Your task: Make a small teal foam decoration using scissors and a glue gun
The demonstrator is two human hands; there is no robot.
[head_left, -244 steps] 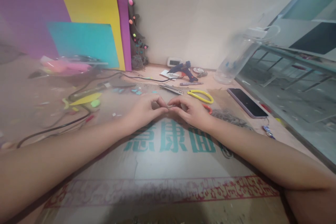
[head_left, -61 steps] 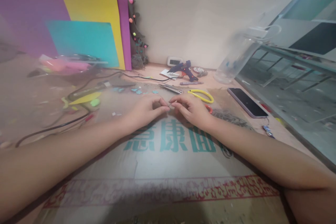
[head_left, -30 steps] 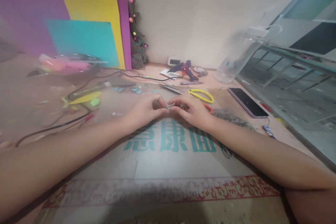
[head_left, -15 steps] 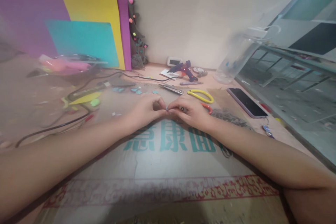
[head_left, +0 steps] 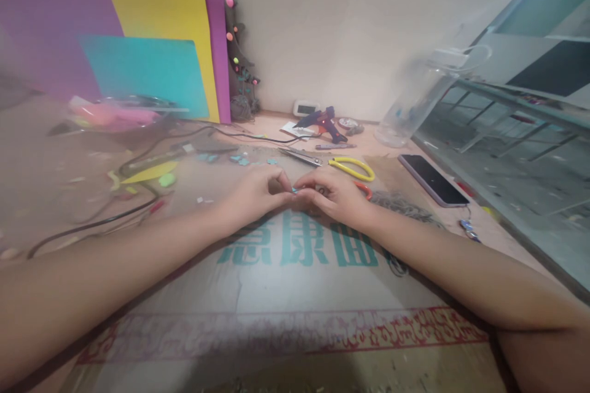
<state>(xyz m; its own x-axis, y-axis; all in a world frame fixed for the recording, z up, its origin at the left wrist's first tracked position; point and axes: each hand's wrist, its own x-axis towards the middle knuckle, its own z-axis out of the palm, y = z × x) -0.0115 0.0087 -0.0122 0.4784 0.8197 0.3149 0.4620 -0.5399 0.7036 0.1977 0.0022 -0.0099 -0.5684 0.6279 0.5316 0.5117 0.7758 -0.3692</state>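
Observation:
My left hand (head_left: 259, 194) and my right hand (head_left: 334, 196) meet fingertip to fingertip above a printed cardboard sheet (head_left: 276, 295). Between their pinched thumbs and forefingers is a tiny blue piece (head_left: 294, 190), mostly hidden by the fingers. Just behind the hands lie scissors (head_left: 353, 168) with yellow and orange handles, their blades pointing left. Several small blue cut-out pieces (head_left: 239, 160) are scattered beyond my left hand. Grey cord (head_left: 405, 206) lies in a loose heap by my right wrist.
A glue gun (head_left: 325, 124) rests near the wall, its black cable running left. At the right are a phone (head_left: 433, 180) and a clear bottle (head_left: 412, 101). Coloured sheets (head_left: 157, 6) lean at the back left, beside a decorated branch (head_left: 239, 61). Yellow scraps (head_left: 152, 172) lie left.
The fingertips have shifted very slightly, and a little more of the blue piece shows between them. Everything else stays where it was.

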